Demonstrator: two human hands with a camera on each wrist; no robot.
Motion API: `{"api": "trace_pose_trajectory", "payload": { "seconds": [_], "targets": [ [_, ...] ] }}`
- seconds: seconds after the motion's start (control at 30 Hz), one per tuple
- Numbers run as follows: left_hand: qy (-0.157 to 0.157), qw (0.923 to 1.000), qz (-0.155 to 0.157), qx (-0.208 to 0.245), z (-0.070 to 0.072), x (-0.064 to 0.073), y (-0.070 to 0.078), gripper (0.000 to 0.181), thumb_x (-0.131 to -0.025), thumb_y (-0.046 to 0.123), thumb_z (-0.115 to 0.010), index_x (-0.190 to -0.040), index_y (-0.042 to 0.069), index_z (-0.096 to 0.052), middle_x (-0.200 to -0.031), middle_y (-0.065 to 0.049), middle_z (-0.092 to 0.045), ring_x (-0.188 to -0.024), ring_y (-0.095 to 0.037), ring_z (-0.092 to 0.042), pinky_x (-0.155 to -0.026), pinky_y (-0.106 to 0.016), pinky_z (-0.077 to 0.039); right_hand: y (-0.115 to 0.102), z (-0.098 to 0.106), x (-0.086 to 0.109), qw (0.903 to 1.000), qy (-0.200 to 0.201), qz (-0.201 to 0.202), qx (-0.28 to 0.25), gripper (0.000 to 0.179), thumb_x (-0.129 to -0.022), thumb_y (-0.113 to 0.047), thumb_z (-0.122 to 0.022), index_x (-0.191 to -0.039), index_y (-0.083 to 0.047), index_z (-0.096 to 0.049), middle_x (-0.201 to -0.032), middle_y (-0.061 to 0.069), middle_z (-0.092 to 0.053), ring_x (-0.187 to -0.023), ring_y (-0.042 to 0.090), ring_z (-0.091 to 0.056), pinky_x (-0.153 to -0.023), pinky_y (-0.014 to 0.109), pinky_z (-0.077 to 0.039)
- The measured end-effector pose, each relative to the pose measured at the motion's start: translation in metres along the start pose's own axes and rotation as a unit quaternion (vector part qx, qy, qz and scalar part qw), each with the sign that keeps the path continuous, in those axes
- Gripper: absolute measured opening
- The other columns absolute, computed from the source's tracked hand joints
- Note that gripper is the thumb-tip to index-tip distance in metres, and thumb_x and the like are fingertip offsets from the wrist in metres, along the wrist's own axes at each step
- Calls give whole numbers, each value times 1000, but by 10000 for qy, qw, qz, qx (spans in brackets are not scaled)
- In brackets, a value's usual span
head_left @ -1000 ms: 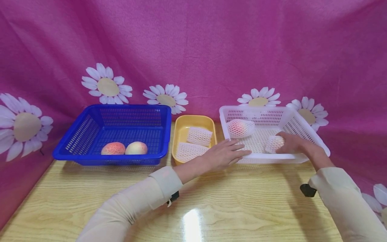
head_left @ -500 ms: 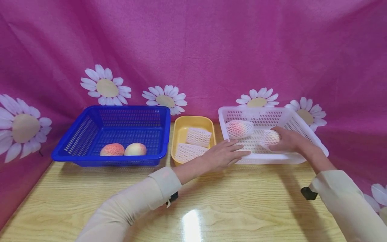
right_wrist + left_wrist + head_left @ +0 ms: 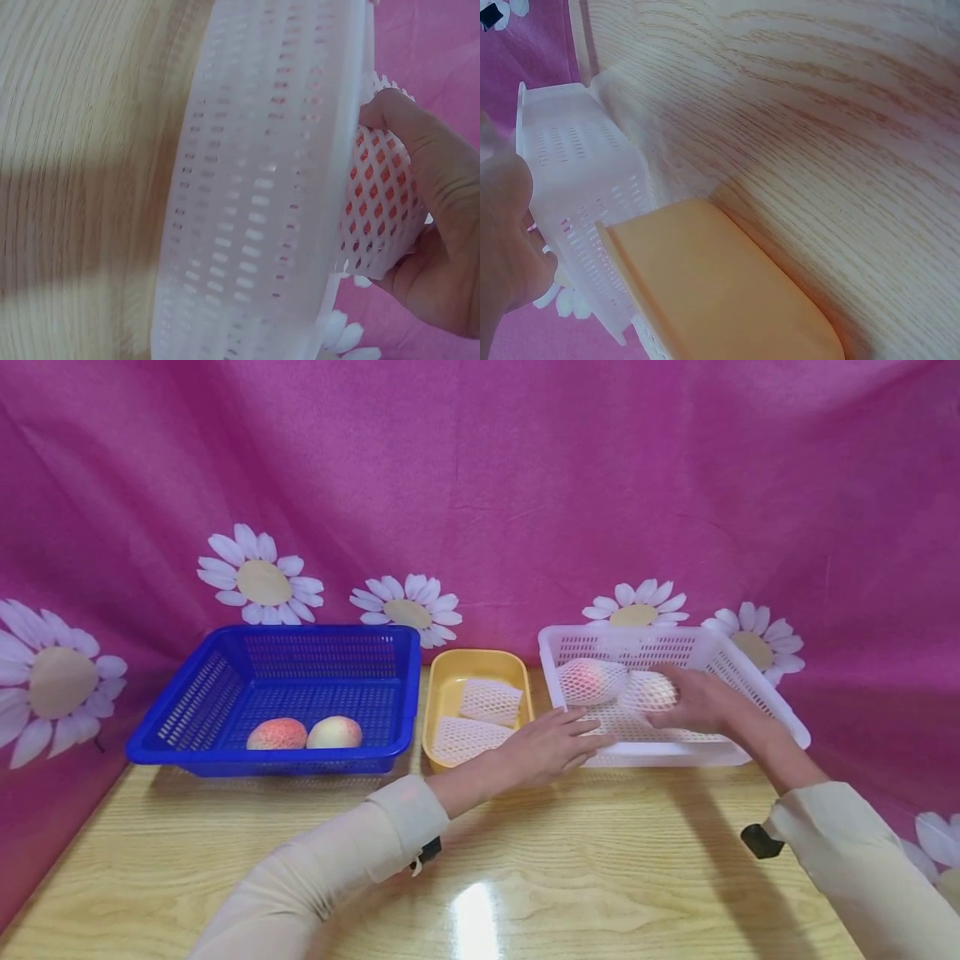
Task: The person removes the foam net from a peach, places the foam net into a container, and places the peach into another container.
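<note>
My right hand [image 3: 697, 700] grips a peach in a white foam net [image 3: 649, 692] inside the white basket [image 3: 690, 752]. In the right wrist view, thumb and fingers lie around the netted peach [image 3: 381, 199], whose reddish skin shows through the mesh. Left of it in the basket lies another netted peach [image 3: 591, 682], the two nets close together or touching. My left hand [image 3: 553, 747], fingers straight, rests at the basket's near left corner. Its forearm crosses the front of the yellow tray [image 3: 442, 681].
Two foam nets, one farther back [image 3: 491, 701] and one nearer [image 3: 468, 740], lie in the yellow tray. On the left stands a blue basket [image 3: 262, 759] with a red peach [image 3: 277, 734] and a pale peach [image 3: 334, 732]. A pink flowered cloth [image 3: 480, 485] hangs behind.
My right hand has moved the netted peach leftward and slightly back inside the white basket, up beside the other netted one. My left hand has stayed at the basket's corner.
</note>
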State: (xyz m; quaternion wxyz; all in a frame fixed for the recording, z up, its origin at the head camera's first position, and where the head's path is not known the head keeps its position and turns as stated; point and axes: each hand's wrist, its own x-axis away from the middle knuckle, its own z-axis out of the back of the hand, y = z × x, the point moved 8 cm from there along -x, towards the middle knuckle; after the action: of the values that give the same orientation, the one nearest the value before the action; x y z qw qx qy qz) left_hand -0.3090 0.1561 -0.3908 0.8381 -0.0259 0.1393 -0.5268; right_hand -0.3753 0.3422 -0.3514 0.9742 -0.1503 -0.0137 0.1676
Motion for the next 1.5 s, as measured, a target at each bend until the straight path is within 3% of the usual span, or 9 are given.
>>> {"api": "trace_pose_trajectory", "payload": {
  "seconds": [0.13,0.33,0.67,0.97,1.13,1.33,1.5],
  "targets": [
    [-7,10000,-40,16,0,-1,1,45,-109,31,-40,-153,26,-42,-151,1,-47,-143,-23,-34,-117,-37,-28,-11,4,1,9998,146,144,48,79,-81,-39,-82,-142,-5,-47,-122,25,-63,-108,42,-60,-90,60,-48],
    [29,9998,-125,155,1,-1,3,44,-109,29,-40,-152,24,-43,-151,2,-46,-143,-26,-34,-118,-38,-26,-28,8,1,9984,318,401,238,73,-80,-37,-81,-138,-5,-52,-112,19,-67,-99,35,-62,-82,55,-51],
    [104,9985,-40,543,4,2,0,42,-108,26,-43,-150,22,-46,-150,-4,-48,-142,-29,-36,-117,-41,-27,-60,12,0,9957,437,721,385,74,-79,-36,-81,-140,-8,-51,-122,17,-65,-104,34,-61,-85,53,-51],
    [-135,9999,-50,24,2,-1,1,46,-109,32,-38,-155,26,-39,-153,0,-44,-144,-23,-32,-119,-35,-22,-79,17,1,9948,504,800,375,75,-77,-38,-82,-140,-12,-50,-114,16,-64,-96,30,-61,-76,48,-53],
    [-124,9999,-39,19,3,-1,1,45,-109,31,-38,-154,26,-41,-153,-1,-43,-144,-21,-31,-119,-34,-22,-87,19,3,9950,466,790,401,76,-77,-39,-82,-141,-14,-50,-114,15,-63,-96,29,-60,-75,47,-53],
    [117,9998,-153,100,5,0,0,42,-109,29,-41,-150,23,-46,-150,-2,-47,-143,-21,-34,-118,-35,-24,-97,21,6,9946,478,852,353,76,-77,-37,-82,-141,-14,-50,-116,17,-62,-97,29,-60,-76,47,-53],
    [647,9947,-261,757,12,6,-1,39,-107,26,-46,-144,14,-53,-143,-6,-55,-137,-23,-42,-117,-32,-25,-100,20,7,9938,538,889,388,77,-76,-35,-84,-142,-15,-50,-118,16,-62,-97,29,-60,-77,47,-53]
  ]
}}
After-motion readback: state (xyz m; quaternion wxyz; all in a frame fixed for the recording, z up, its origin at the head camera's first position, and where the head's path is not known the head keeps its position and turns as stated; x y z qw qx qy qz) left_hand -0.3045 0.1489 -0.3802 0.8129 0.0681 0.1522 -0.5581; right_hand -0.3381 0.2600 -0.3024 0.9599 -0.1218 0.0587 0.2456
